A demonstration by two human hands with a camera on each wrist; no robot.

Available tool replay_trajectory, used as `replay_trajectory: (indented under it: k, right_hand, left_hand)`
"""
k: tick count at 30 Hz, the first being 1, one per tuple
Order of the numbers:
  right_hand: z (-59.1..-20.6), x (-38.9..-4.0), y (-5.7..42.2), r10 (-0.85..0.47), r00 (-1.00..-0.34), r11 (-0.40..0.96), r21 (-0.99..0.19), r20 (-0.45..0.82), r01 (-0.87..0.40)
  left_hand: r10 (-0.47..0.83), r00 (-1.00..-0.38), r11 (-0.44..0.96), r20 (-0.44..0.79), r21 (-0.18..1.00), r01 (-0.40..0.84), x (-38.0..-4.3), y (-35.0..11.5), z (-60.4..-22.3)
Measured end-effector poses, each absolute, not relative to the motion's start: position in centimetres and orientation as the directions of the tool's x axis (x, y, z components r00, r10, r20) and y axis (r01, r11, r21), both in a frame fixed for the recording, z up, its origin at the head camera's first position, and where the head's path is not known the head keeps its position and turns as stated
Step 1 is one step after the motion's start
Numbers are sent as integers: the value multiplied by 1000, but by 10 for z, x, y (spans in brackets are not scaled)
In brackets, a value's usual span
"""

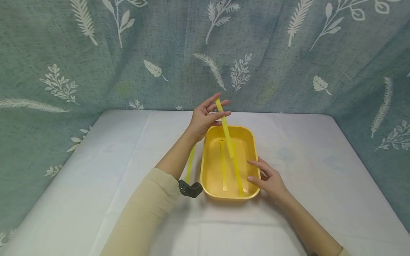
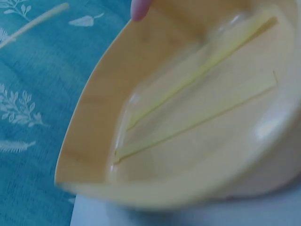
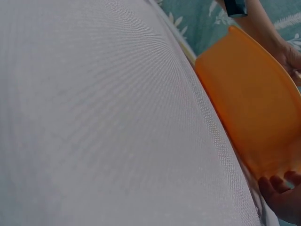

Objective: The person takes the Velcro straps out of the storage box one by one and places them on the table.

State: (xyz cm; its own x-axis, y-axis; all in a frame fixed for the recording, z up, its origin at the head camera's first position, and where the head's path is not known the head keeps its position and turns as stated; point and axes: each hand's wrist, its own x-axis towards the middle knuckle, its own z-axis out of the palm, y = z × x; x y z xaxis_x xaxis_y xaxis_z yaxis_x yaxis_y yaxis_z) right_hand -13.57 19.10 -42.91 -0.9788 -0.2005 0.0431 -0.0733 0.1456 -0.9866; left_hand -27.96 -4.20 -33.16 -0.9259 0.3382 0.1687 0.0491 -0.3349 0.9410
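Observation:
My left hand (image 1: 205, 119) is raised over the far edge of the yellow tray (image 1: 213, 193), pinching a flat yellow strip (image 1: 226, 129) between its fingers. The strip slants down, its lower end overlapping the tray's inside in the head view. Two more yellow strips (image 1: 223, 167) lie lengthwise on the tray floor; the left one has a slotted head at its far end. In the left wrist view, both strips (image 2: 197, 125) show inside the tray. My right hand (image 1: 269, 177) grips the tray's right side, thumb and index finger over the rim, other fingers against the outer wall (image 3: 254, 103).
Another yellow strip (image 1: 190, 165) lies on the white-covered table (image 1: 320, 185) left of the tray, partly hidden by my left forearm. A dark wrist camera (image 1: 190, 189) sits at the left cuff. Green leaf-patterned cloth (image 1: 179, 46) stands behind the table and along its sides.

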Motion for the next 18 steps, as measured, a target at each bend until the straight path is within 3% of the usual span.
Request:
replay_trajectory:
  k: [8, 18]
  right_hand:
    - [-433, -136, 194, -212, -975, 137, -986, 68, -99]
    - [-441, -141, 210, -369, -920, 23, -988, 133, -152]
  left_hand:
    - [326, -936, -276, 133, 960, 40, -281, -68, -329]
    - [319, -941, -193, 109, 980, 48, -281, -105, -338]
